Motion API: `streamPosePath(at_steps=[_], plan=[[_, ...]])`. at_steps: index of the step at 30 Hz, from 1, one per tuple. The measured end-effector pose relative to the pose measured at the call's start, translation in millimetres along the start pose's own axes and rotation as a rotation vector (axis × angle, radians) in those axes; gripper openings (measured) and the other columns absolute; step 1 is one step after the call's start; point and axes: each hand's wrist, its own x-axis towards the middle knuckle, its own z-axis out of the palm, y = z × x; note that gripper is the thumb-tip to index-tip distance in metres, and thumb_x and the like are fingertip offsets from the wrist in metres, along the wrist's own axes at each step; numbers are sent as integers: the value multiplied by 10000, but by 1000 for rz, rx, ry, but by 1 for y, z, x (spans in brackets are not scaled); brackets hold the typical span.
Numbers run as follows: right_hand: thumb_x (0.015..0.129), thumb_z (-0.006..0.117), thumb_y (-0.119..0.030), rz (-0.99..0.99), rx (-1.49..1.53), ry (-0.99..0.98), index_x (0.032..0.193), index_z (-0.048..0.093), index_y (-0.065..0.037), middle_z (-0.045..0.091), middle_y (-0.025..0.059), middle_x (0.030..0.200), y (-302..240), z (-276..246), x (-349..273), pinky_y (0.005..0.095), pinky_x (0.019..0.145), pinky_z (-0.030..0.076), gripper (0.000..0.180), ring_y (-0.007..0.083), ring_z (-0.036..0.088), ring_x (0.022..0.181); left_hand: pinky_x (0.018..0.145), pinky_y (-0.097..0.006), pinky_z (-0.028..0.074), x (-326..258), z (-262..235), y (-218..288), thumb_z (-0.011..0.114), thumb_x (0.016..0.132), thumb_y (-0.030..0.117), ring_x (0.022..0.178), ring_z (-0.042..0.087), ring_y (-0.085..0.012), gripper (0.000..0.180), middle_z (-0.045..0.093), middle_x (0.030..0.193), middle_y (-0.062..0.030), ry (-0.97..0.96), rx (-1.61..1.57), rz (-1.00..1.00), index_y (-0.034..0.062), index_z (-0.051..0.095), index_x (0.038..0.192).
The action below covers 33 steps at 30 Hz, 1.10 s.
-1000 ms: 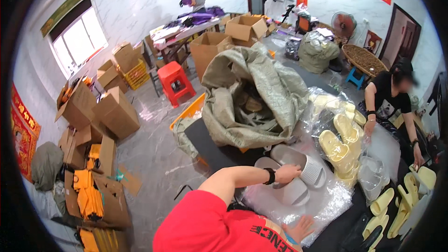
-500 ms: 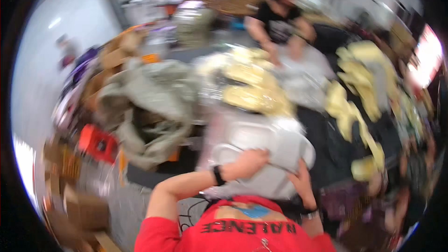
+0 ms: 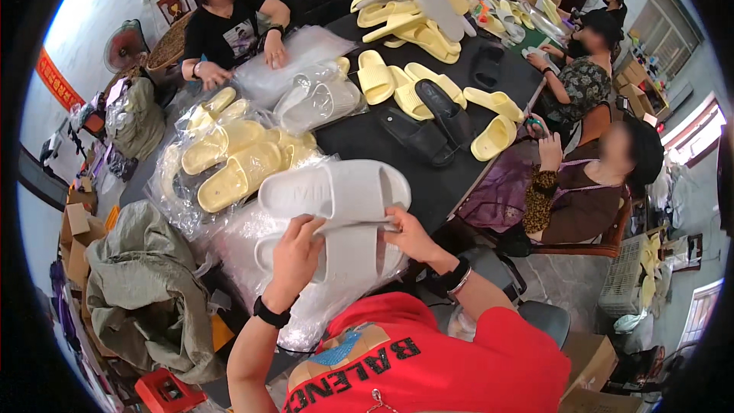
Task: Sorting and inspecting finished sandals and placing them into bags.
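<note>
Two pale grey slide sandals lie side by side in front of me. The far slide [image 3: 298, 190] is slightly tilted, and the near slide [image 3: 355, 254] is partly hidden by my hands. My left hand [image 3: 297, 254] is closed with bent fingers at the gap between the slides. At the other end of that gap, my right hand [image 3: 411, 234] pinches the slides' inner edges. Beneath them clear plastic bags [image 3: 233, 248] are spread. Just beyond are bagged yellow slides [image 3: 241, 176] and a bagged grey pair [image 3: 321, 105].
Loose black slides [image 3: 417, 136] and yellow slides [image 3: 376, 80] lie on the dark table [image 3: 344, 141]. A yellow and grey pile [image 3: 417, 19] rises farther back. At left slumps a grey-green sack [image 3: 145, 283] near a red crate [image 3: 170, 391]. Several co-workers sit round the table.
My view has swung to the right and steadied. The far slide now shows plainly beside the near one, and my hands have moved to the gap between them.
</note>
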Motion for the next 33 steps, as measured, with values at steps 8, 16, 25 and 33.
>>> streamPosePath(at_steps=[8,16,25,33], plan=[[755,616,37,-256,131,502,1186,423,1,561,84,1004,-23,-66,81,269,776,450,474,148,543,891,589,-334,470,-16,-21,-5,622,765,18,675,589,-250,244,608,873,-131,-68,-21,-12,49,609,1006],[803,643,-198,65,15,625,1430,-53,-81,250,177,1408,-38,-120,177,368,1007,297,944,265,321,1250,613,-345,471,-46,-16,-21,618,792,84,693,590,-261,224,603,846,-127,-206,-27,-98,68,609,1015],[839,598,-265,-5,-540,33,1356,349,-57,364,192,1365,33,-8,121,391,1026,295,611,306,356,1257,696,-389,459,-116,-32,-64,614,788,114,818,571,-318,223,590,887,-136,-53,-20,-438,75,600,1007],[881,515,-343,-23,-526,-66,1387,236,1,311,227,1390,68,12,107,358,1036,271,673,313,339,1271,1021,-351,289,-223,10,-154,565,846,326,1250,352,-325,655,355,1355,-225,406,-157,-1031,70,279,1378]])
